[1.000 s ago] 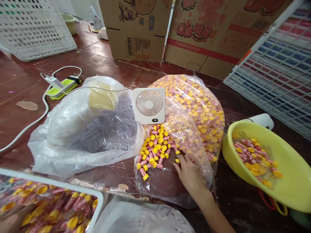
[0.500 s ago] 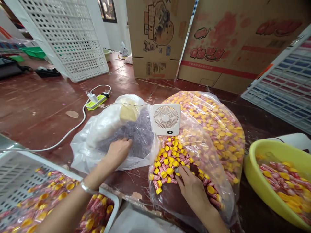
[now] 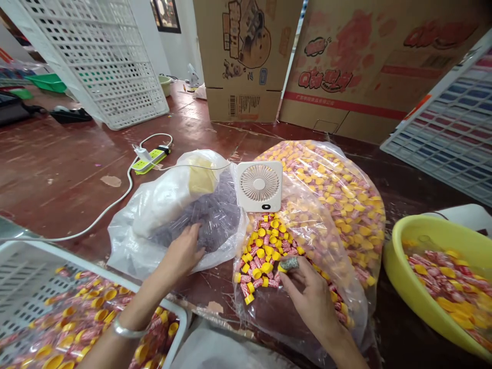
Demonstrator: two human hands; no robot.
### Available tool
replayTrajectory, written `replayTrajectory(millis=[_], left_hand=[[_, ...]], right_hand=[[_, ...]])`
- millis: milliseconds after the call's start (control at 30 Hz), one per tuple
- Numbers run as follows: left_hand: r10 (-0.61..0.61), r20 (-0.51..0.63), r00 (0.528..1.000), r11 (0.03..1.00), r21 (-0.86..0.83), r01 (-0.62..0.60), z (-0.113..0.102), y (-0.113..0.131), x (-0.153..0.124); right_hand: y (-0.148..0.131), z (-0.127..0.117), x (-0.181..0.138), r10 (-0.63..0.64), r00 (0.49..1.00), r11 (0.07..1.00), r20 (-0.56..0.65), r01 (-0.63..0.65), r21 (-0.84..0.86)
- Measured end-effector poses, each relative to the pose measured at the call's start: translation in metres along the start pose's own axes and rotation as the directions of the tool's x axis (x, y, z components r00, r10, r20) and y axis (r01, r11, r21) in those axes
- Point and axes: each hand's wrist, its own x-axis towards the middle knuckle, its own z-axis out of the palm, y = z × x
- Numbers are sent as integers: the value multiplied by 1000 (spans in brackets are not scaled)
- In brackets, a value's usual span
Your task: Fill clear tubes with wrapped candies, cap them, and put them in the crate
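My right hand (image 3: 311,294) is at the open mouth of a clear bag (image 3: 338,205) full of small red-patterned capsules with yellow caps (image 3: 263,251). Its fingertips pinch one small capsule (image 3: 290,263) lifted off the pile. My left hand (image 3: 180,253), with a bracelet on the wrist, reaches into a second clear bag (image 3: 172,210) that holds a heap of clear plastic pieces (image 3: 215,215); its fingers curl among them and I cannot make out what they grasp.
A small white fan (image 3: 259,185) stands between the bags. A yellow basin (image 3: 423,287) of capsules is at right, a white crate (image 3: 23,256) of packed ones at lower left. A power strip (image 3: 148,159), cartons (image 3: 246,56) and a white basket (image 3: 103,61) lie behind.
My left hand came into view and went into the left bag. My right hand picked a capsule off the pile and lifted it. The camera tilted up.
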Motion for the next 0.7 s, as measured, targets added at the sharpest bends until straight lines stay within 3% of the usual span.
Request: replayTrajectory(millis=[100, 200, 333, 400, 467, 567, 700], left_hand=[[83, -141, 987, 922, -365, -129, -8, -5, -15], [107, -223, 969, 712, -663, -231, -13, 9, -38], [54, -74, 996, 336, -938, -88, -9, 42, -60], [32, 31, 999, 135, -991, 26, -2, 53, -63], [20, 98, 995, 8, -995, 98, 8, 61, -64], [26, 136, 990, -66, -988, 137, 20, 72, -66], [212, 196, 957, -19, -979, 204, 24, 89, -69]], right_hand=[[-21, 5, 2, 92, 996, 954, 5, -89, 285], [-42, 12, 3, 121, 992, 883, -45, -87, 460], [-57, 17, 7, 71, 996, 838, -60, -27, 544], [-58, 18, 8, 75, 994, 841, -76, -22, 540], [-55, 18, 8, 88, 992, 848, -90, -27, 530], [-51, 18, 6, 92, 992, 861, -88, -34, 508], [-48, 18, 3, 70, 996, 912, -58, -40, 409]])
